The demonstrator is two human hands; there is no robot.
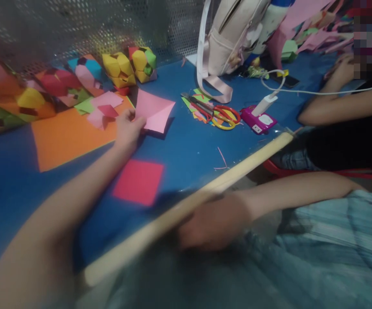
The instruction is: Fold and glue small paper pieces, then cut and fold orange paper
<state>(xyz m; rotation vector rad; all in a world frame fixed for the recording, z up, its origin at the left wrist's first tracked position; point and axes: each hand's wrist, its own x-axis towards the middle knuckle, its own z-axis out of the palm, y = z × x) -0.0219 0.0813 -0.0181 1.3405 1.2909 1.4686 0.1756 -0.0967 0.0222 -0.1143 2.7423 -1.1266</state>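
Note:
My left hand [128,128] pinches the left corner of a creased pink paper square [155,111], tilted up off the blue table [186,150]. Under that wrist lies a large orange sheet [73,136], with folded pink paper pieces [104,107] on it. A flat crimson paper square [139,182] rests on the table nearer to me. My right hand [216,221] is low in front of my body, just below the pale edge strip [186,210] of the table. Motion smears its fingers, so whether they hold anything is unclear.
Several folded paper balls [118,69] line the back left by a perforated metal panel [76,25]. Scissors [218,112] lie on paper scraps beside a purple power adapter [258,119] with a white cable. A beige bag [229,43] stands behind; another person's arm [337,103] rests at right.

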